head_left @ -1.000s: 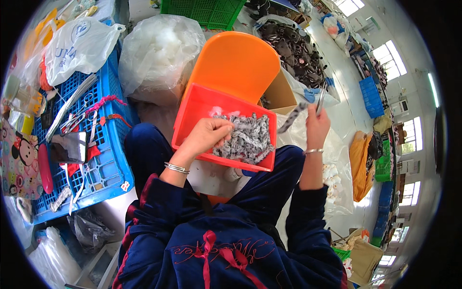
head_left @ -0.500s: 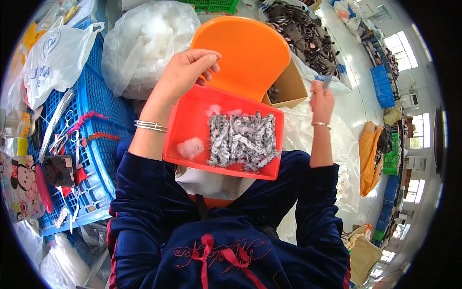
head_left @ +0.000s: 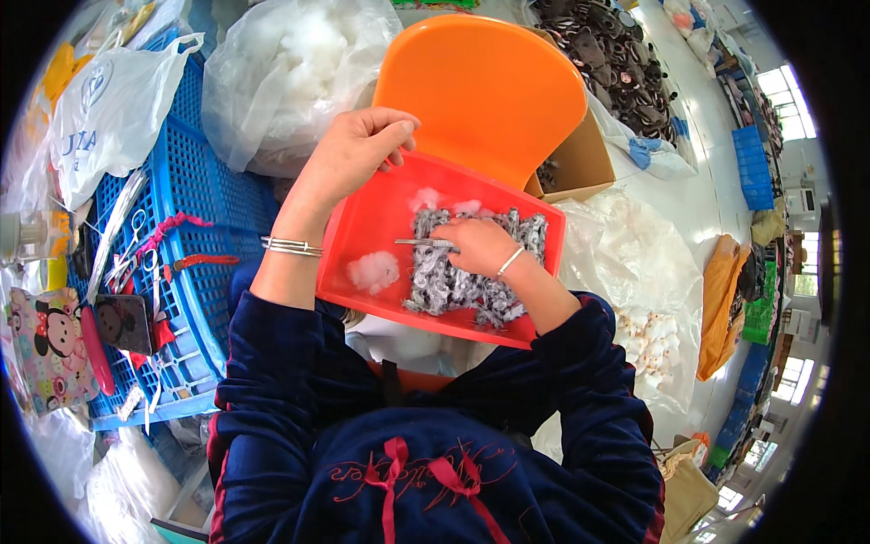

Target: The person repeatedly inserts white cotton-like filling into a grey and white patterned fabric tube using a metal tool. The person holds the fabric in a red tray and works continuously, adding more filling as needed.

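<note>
Tweezers point(head_left: 412, 242) in right-hand fingers point(head_left: 451, 236), free end leftward, long axis side-to-side

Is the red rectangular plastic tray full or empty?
Partly full: in the tray, grey fuzzy pieces lie at right, while bare red bottom surrounds white fluff at left.

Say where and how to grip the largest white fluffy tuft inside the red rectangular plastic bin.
Pinch the tuft across its rounded middle, probably from above and the left: it looks soft, lies uncovered in the open bin, and the grey furry strips and right hand are to its right.
</note>
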Available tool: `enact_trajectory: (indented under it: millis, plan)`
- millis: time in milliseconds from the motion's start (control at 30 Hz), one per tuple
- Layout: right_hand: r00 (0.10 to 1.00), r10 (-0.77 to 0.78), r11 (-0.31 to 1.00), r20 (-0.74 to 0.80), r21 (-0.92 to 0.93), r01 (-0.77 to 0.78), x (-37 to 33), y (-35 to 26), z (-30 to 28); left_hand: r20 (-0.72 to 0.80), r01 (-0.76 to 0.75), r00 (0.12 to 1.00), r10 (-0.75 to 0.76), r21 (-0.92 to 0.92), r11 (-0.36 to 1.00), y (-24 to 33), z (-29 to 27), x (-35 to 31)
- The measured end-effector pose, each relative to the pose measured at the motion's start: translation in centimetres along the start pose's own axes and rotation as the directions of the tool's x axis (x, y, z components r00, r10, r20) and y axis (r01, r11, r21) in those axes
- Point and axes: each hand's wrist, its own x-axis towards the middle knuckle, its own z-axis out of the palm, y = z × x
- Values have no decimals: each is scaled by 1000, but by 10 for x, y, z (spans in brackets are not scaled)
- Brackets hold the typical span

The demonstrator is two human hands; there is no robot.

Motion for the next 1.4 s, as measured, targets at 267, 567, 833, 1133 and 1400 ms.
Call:
enact_trajectory:
  millis: [267, 567, 833, 1133, 1400]
  plan:
    - [990, 86, 902, -115, 431, -28, -4, 27, -23, 7, -16, 1000, 15, 95, 995, -3, 2, 0]
    - [984, 179, 402, 26, 910, -97, -24, -3, -63, 346, 73, 936, -62, -17, 997, -12, 30, -8]
    - [986, 165, 277, -4, 960, -42, -30, 11, -65, 296, 43, 955, -12, -96, 994, 3, 35, -17]
    - [990, 130, 25, -54, 998, 51, -30, 20, -64, 162, -10, 986, 39, -177, 984, 5, 25, -16]
    - [969, 189, -19, -161, 986, 167, -31, 8, -76, 98, -11, 995, 30, -189, 982, -5, 19, -12]
